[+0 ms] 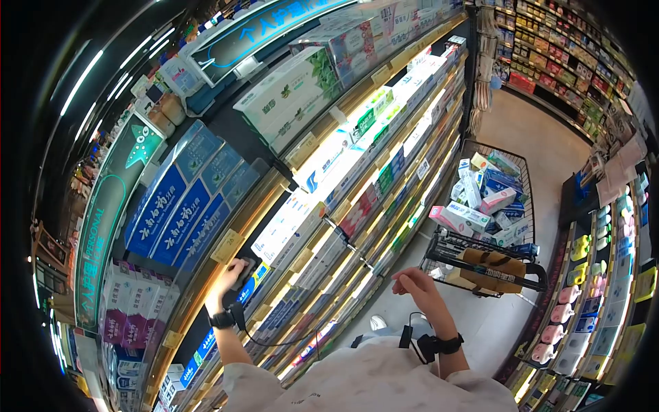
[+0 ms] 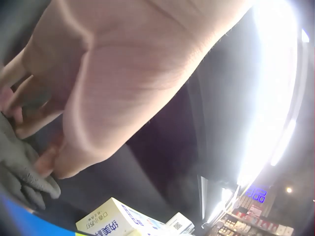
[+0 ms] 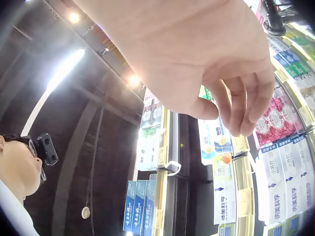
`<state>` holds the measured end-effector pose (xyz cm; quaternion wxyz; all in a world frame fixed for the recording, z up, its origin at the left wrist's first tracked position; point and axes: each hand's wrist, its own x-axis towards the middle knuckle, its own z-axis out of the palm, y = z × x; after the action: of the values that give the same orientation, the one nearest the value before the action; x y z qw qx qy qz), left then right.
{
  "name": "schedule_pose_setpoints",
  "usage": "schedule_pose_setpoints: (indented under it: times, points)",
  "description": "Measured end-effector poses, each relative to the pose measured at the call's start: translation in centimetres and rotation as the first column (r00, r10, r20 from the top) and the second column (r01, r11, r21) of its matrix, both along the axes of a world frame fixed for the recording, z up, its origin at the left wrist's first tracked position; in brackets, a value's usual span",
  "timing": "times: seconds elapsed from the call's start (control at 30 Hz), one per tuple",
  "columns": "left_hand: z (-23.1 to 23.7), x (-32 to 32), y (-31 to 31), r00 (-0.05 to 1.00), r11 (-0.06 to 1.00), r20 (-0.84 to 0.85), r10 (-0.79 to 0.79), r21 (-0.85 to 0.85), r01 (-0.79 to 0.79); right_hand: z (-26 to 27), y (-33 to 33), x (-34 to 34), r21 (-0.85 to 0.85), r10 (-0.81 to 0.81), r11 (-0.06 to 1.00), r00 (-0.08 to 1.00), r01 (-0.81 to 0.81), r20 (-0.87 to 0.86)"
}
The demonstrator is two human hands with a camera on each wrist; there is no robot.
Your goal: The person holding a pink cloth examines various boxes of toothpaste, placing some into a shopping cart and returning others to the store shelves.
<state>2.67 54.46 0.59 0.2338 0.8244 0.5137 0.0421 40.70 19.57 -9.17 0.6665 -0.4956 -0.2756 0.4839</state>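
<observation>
My left hand (image 1: pixel 223 280) reaches onto a lit shelf and grips a dark grey cloth (image 2: pixel 22 164). In the left wrist view its thumb presses the folds of the cloth, and the other fingers bend behind it. Just below lies a blue surface; beside it stands a white and yellow toothpaste box (image 2: pixel 106 221). A row of white boxes (image 1: pixel 285 230) stands beyond the hand in the head view. My right hand (image 1: pixel 417 285) hangs in the aisle in front of the shelves, fingers loosely bent and nothing held.
A black shopping cart (image 1: pixel 527 182) piled with toothpaste boxes (image 1: pixel 498 199) stands ahead on the right. Price-tagged shelf edges (image 1: pixel 230 244) run along the left. Blue boxes (image 1: pixel 182 213) fill the upper shelf. Across the aisle, another rack (image 1: pixel 583 295) holds small packs.
</observation>
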Motion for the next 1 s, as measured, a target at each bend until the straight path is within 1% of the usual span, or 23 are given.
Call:
schedule_pose_setpoints:
  times: [0.07,0.1,0.13,0.17,0.2,0.27,0.3,0.33,0.4,0.43,0.47,0.53,0.57,0.67,0.7,0.8,0.83,0.87,0.9,0.93,0.97,1.0]
  points:
    - [-0.4,0.0,-1.7,0.980,0.995,0.173,0.094,-0.041,-0.088,0.3,0.2,0.0,0.014,0.023,1.000,1.000,-0.023,-0.003]
    - [-1.4,-0.9,-2.2,0.973,0.994,0.226,0.042,0.090,-0.064,0.5,0.2,0.1,0.025,0.044,0.999,0.999,-0.043,-0.007]
    - [0.4,0.7,-5.0,0.951,0.983,0.302,0.069,0.141,-0.116,0.7,0.4,0.4,0.035,0.065,0.997,0.998,-0.065,-0.007]
    - [1.9,1.3,-6.9,0.970,0.961,0.242,0.032,0.260,-0.097,1.1,0.6,0.7,0.041,0.094,0.995,0.995,-0.093,-0.025]
    - [2.5,1.6,-8.4,0.984,0.926,0.181,0.010,0.370,-0.078,1.1,0.9,1.0,0.037,0.117,0.993,0.993,-0.117,-0.009]
    - [1.4,0.3,-10.8,0.979,0.885,0.194,0.065,0.442,-0.147,0.6,2.0,1.5,0.021,0.195,0.981,0.981,-0.195,0.017]
    - [2.1,1.0,-13.3,0.954,0.858,0.299,0.024,0.483,-0.173,1.2,2.6,1.7,0.042,0.244,0.969,0.969,-0.245,0.024]
    - [3.2,1.8,-15.7,0.932,0.871,0.346,0.112,0.417,-0.259,1.9,3.1,1.5,0.031,0.265,0.963,0.961,-0.268,0.075]
    - [4.0,1.9,-20.1,0.866,0.848,0.472,0.166,0.379,-0.369,3.2,4.6,0.8,0.015,0.341,0.937,0.922,-0.349,0.181]
    - [4.0,1.3,-22.1,0.871,0.813,0.424,0.247,0.399,-0.424,3.7,5.2,0.4,0.027,0.370,0.921,0.893,-0.389,0.258]
    - [3.9,0.9,-24.4,0.843,0.777,0.445,0.302,0.398,-0.488,4.5,5.7,-0.2,0.027,0.393,0.904,0.854,-0.427,0.341]
    - [4.1,-0.5,-29.4,0.814,0.728,0.384,0.437,0.381,-0.570,6.6,7.0,-2.1,0.041,0.423,0.860,0.758,-0.508,0.496]
    - [3.9,-1.5,-31.9,0.784,0.695,0.400,0.475,0.375,-0.613,7.8,7.5,-3.3,0.046,0.425,0.839,0.705,-0.543,0.568]
    - [2.5,-5.6,-39.8,0.591,0.516,0.416,0.691,0.289,-0.807,10.1,9.5,-7.8,0.180,0.387,0.699,0.577,-0.693,0.719]
    - [2.5,-6.4,-42.5,0.514,0.446,0.424,0.746,0.255,-0.858,10.8,10.3,-9.1,0.194,0.337,0.641,0.499,-0.743,0.798]
    - [0.5,-9.0,-49.8,0.322,0.247,0.463,0.826,0.216,-0.945,12.5,12.8,-13.6,0.228,0.293,0.514,0.419,-0.827,0.859]
    - [0.1,-9.2,-51.7,0.258,0.178,0.470,0.844,0.208,-0.962,12.2,14.1,-15.0,0.253,0.254,0.489,0.413,-0.835,0.875]
    - [-0.4,-9.5,-53.5,0.202,0.131,0.471,0.858,0.179,-0.975,11.7,15.2,-16.3,0.275,0.215,0.467,0.409,-0.841,0.887]
    - [-1.0,-10.1,-54.7,0.150,0.087,0.477,0.866,0.151,-0.985,11.8,16.3,-17.4,0.258,0.124,0.442,0.343,-0.859,0.931]
    - [-1.5,-10.6,-55.8,0.100,0.044,0.484,0.869,0.126,-0.991,11.8,17.6,-18.7,0.228,0.125,0.436,0.309,-0.871,0.943]
    - [-1.9,-11.1,-56.8,0.054,0.017,0.462,0.885,0.083,-0.996,11.6,18.8,-19.9,0.196,0.125,0.437,0.275,-0.878,0.953]
    - [-2.5,-11.8,-57.9,0.060,0.026,0.457,0.887,0.079,-0.997,11.4,20.2,-21.1,0.165,0.120,0.442,0.240,-0.882,0.963]
